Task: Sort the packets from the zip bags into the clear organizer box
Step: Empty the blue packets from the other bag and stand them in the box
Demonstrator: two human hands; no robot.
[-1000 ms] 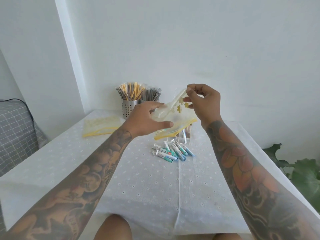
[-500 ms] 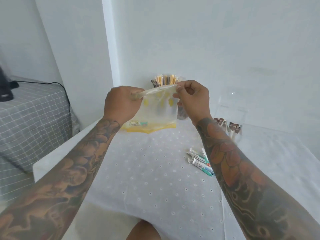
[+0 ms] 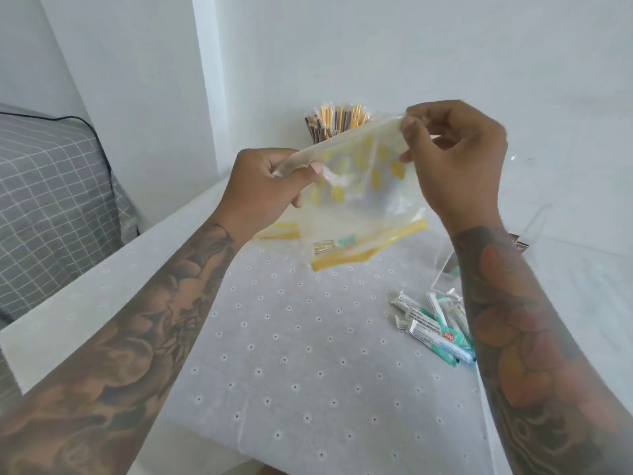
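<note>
A clear zip bag [image 3: 359, 207] with yellow prints and a yellow bottom edge hangs in the air above the table, looking empty. My left hand [image 3: 263, 190] pinches its top left corner and my right hand [image 3: 452, 156] pinches its top right corner. Several white and teal packets [image 3: 431, 323] lie in a loose pile on the tablecloth, partly behind my right forearm. The clear organizer box [image 3: 445, 272] stands just beyond them, mostly hidden by that arm. A second zip bag [image 3: 274, 231] lies flat behind my left hand.
A holder of wrapped sticks [image 3: 335, 123] stands at the back by the wall. The white dotted tablecloth [image 3: 291, 354] covers the table. A grey checked cushion [image 3: 44, 200] sits off the table's left edge.
The bag has gone from bunched between my hands to stretched out by its top corners. My view has swung left, so the packets now sit at the right.
</note>
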